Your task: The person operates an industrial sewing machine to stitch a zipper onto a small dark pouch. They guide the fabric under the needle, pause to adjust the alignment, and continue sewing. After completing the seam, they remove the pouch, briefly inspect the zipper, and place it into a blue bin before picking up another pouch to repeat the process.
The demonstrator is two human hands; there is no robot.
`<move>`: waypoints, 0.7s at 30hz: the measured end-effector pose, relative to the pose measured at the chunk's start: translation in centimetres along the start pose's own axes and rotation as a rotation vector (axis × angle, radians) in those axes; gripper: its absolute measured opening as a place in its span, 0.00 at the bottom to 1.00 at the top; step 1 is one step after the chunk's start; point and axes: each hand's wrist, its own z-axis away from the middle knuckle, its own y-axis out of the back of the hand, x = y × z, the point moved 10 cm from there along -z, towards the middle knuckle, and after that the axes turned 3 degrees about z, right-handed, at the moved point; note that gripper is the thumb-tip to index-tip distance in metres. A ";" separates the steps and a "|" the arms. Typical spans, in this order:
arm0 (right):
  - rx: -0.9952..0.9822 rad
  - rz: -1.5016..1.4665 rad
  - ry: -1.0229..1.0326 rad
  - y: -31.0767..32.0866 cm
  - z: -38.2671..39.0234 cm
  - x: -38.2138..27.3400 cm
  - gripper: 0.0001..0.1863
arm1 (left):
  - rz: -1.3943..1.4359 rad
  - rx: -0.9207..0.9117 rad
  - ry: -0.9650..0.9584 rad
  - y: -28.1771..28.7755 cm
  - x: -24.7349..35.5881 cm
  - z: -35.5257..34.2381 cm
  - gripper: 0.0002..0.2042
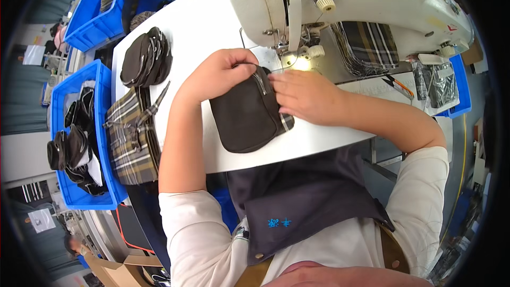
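Observation:
A dark brown zippered pouch point(243, 119) lies on the white sewing table, just in front of the sewing machine needle area point(289, 56). My left hand point(228, 74) grips its upper left edge, thumb on top and fingers curled beyond. From the other side, my right hand point(308, 97) holds the pouch's upper right edge, fingers pressed together beside the silver zipper point(260, 82). Some plaid fabric point(287, 121) peeks out at the pouch's right side, under my right hand. The machine's lamp lights the spot right behind my hands; the pouch's far end is partly hidden by them.
A stack of small brown pouches point(147, 58) and folded plaid pieces point(133, 141) lie on the left. Blue bins point(109, 199) stand beyond the table's left edge. Plaid panels point(370, 48), orange-handled snips point(399, 86) and a plastic-wrapped bundle point(443, 85) lie right.

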 end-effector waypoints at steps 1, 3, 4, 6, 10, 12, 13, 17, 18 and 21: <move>0.026 0.016 0.026 0.4 0.0 -0.9 0.16 | -0.029 -0.005 0.023 -0.6 -1.1 -0.3 0.07; 0.062 0.087 0.074 0.9 0.5 -0.1 0.13 | -0.152 0.066 -0.021 -0.9 -1.5 -1.6 0.08; 0.081 0.134 0.086 0.9 0.7 0.0 0.13 | -0.163 0.076 0.006 -0.9 -0.8 -1.6 0.08; 0.082 0.197 0.101 1.7 0.3 0.0 0.12 | -0.140 0.110 0.025 -0.7 -1.1 -1.6 0.09; 0.119 0.180 0.117 2.6 -0.1 -0.8 0.09 | -0.162 0.161 -0.017 -0.7 -1.5 -1.5 0.09; 0.196 0.202 0.171 2.8 -0.1 -1.8 0.07 | -0.250 0.173 0.008 -0.6 -0.7 -1.4 0.10; 0.224 0.214 0.190 2.8 0.1 -2.1 0.06 | -0.301 0.184 -0.005 -0.7 -0.1 -1.4 0.09; 0.171 0.247 0.209 1.9 1.2 -2.3 0.09 | -0.460 0.243 -0.037 -1.1 0.7 -1.3 0.07; 0.140 0.251 0.214 1.9 1.3 -2.2 0.11 | -0.488 0.270 -0.055 -1.2 1.0 -1.2 0.07; 0.084 0.271 0.159 1.7 1.5 -2.0 0.12 | -0.589 0.318 -0.062 -1.6 1.5 -1.1 0.08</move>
